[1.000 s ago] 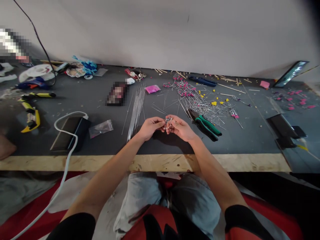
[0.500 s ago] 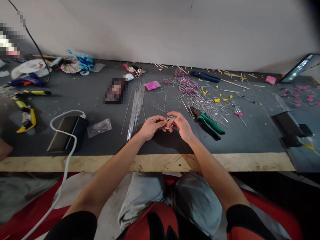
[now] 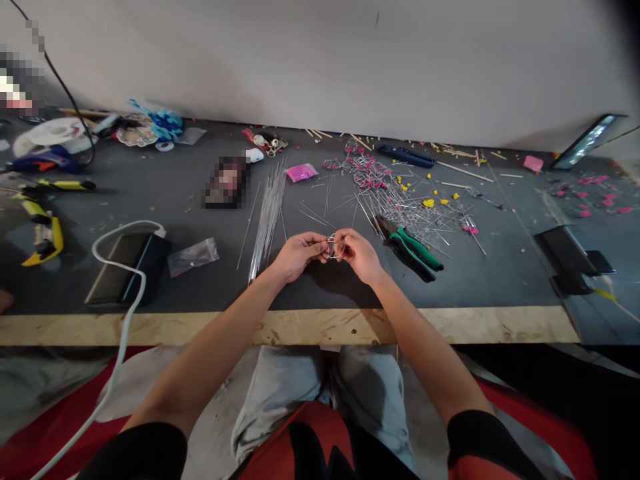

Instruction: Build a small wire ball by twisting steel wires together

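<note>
One pink packet [image 3: 301,173] beyond held wire [image 3: 331,246]

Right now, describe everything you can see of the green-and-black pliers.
The pliers have dark, metal-looking jaws and two handles with plastic-looking covers, one mostly green, one mostly black, spread slightly apart. They lie on the dark grey tabletop, right of the person's right hand, jaws pointing away and leftward, handles toward the near right. No hand touches them. The jaws lie beside loose wires; whether they touch is unclear.
</note>
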Demonstrator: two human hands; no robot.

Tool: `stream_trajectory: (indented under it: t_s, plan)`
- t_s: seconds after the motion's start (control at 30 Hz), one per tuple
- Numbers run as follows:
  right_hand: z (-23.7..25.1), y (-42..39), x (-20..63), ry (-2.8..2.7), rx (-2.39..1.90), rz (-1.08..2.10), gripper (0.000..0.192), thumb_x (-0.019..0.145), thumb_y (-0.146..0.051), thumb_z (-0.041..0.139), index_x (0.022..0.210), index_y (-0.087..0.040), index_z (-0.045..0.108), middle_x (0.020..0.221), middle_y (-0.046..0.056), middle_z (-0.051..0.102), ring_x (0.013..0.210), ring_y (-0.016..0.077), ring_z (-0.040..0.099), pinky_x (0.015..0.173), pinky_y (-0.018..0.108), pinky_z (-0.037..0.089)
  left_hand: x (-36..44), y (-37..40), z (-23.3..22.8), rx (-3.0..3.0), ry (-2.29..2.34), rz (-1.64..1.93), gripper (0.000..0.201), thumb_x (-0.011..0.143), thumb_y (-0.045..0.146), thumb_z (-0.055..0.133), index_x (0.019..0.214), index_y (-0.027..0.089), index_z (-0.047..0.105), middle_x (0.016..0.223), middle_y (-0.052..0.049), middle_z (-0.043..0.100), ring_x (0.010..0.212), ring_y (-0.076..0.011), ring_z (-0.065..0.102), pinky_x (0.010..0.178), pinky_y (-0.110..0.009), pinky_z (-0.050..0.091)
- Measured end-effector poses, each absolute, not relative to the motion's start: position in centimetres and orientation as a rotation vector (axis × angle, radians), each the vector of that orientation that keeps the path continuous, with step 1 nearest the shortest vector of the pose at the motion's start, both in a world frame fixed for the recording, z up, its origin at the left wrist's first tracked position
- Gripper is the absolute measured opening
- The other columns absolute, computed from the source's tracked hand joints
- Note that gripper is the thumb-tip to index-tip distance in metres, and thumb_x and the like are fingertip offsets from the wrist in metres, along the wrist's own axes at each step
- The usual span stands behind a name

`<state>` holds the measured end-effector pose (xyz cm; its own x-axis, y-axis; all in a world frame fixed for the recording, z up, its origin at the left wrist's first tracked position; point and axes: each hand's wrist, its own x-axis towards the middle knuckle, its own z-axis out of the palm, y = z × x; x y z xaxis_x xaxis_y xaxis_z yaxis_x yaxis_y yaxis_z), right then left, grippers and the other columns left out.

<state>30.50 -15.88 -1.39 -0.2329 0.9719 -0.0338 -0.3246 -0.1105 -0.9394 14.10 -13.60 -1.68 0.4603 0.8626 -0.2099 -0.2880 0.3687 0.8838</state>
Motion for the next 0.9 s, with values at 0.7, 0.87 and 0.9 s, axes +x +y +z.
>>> stream_trajectory:
  t_s: [0.7, 0.87, 0.9]
  plan:
    - [0.0, -16.2, 30.3, -0.807, -0.837, 1.790, 0.014, 0.080, -0.028, 0.053, 0.073, -0.020, 0.044, 0.059, -0.004, 0.050, 0.052, 0.0102, 0.048, 0.054, 0.025, 0.041, 13.9, -13.4, -1.9, 1.142, 0.887, 1.006, 0.022, 0.071, 0.030, 0.071, 0.082, 0.011, 0.066, 0.066, -0.002, 0.065, 0.058, -0.0103, 0.059, 0.061, -0.025, 0.048]
    - [-0.4, -16.1, 30.7, -0.875, -0.898, 1.763, 0.021, 0.080, -0.032, 0.056, 0.067, -0.019, 0.047, 0.061, -0.004, 0.050, 0.053, 0.0097, 0.048, 0.053, 0.025, 0.038, 13.8, -13.5, -1.8, 1.189, 0.911, 0.987, 0.022, 0.072, 0.031, 0.070, 0.084, 0.012, 0.066, 0.067, -0.002, 0.066, 0.060, -0.0111, 0.061, 0.063, -0.026, 0.049]
    - [-0.5, -16.1, 30.8, -0.889, -0.910, 1.756, 0.022, 0.081, -0.034, 0.056, 0.066, -0.019, 0.048, 0.061, -0.004, 0.049, 0.052, 0.0093, 0.046, 0.052, 0.025, 0.037, 13.8, -13.5, -1.7, 1.198, 0.912, 0.981, 0.023, 0.072, 0.031, 0.069, 0.084, 0.012, 0.066, 0.067, -0.002, 0.066, 0.060, -0.0113, 0.061, 0.063, -0.026, 0.049]
